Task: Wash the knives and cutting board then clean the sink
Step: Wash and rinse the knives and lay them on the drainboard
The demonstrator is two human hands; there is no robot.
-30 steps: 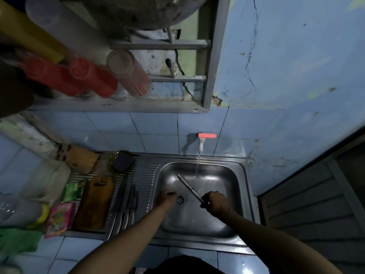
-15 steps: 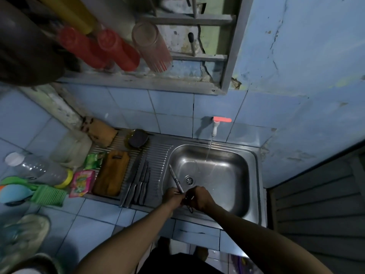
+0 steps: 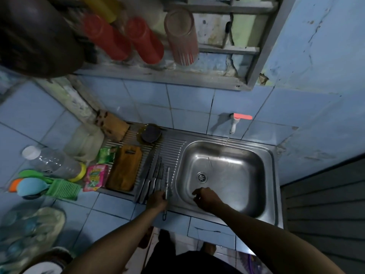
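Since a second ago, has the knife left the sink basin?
Yes. The knife went left, from under the tap over the sink basin to the ribbed drainboard, beside the other knives, held by the left hand.

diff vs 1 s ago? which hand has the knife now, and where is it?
The knife moved from under the tap stream, in the right hand, out to the drainboard. It now sits in the left hand beside the other knives. The right hand let go and hangs empty over the sink. Unchanged: tap running, cutting board on the drainboard.
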